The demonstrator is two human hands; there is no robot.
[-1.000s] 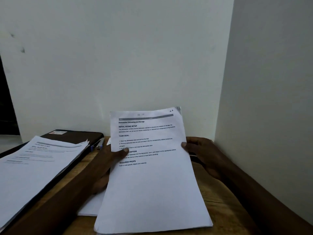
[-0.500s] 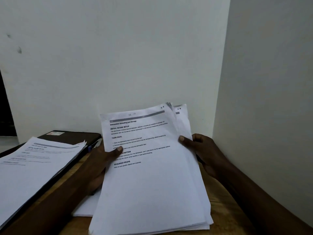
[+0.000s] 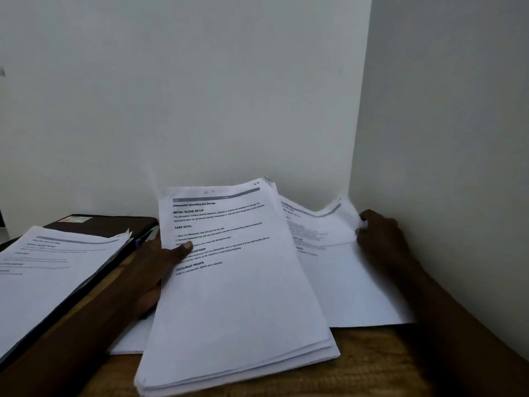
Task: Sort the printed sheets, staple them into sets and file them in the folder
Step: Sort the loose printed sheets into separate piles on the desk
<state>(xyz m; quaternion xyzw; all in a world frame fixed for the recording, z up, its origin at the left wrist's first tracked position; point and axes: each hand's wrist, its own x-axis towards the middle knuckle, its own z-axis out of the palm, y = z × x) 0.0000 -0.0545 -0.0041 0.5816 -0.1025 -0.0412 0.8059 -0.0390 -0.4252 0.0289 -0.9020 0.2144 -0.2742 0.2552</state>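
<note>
Sorting looks like the step in hand, and an early one. The left hand point(image 3: 160, 270) grips the left edge of a thick stack point(image 3: 237, 305) of printed sheets, thumb pressed on the top page just under the "TASK GOAL" heading; the fingers beneath are hidden. The stack's near end rests on the counter point(image 3: 372, 365) and its far end is tilted up. The right hand point(image 3: 378, 242) pinches the far right edge of a loose sheet point(image 3: 340, 276), which buckles at the fingers. That sheet lies beside the stack, partly tucked under its right side, close to the side wall point(image 3: 443, 138).

Further left, a thinner pile point(image 3: 51, 270) of printed pages lies on a dark folder point(image 3: 114, 222), which is closed as far as I can tell. A small bluish item point(image 3: 143, 239) sits at the folder's edge; I cannot tell what it is. A flat sheet point(image 3: 128, 339) shows under the stack's left side.

Judging from this, some pages are set aside, but most of the paper remains in the stack to be gone through. No stapler shows, no staple is visible on any set, and nothing appears filed inside the folder, so stapling and filing are left.
</note>
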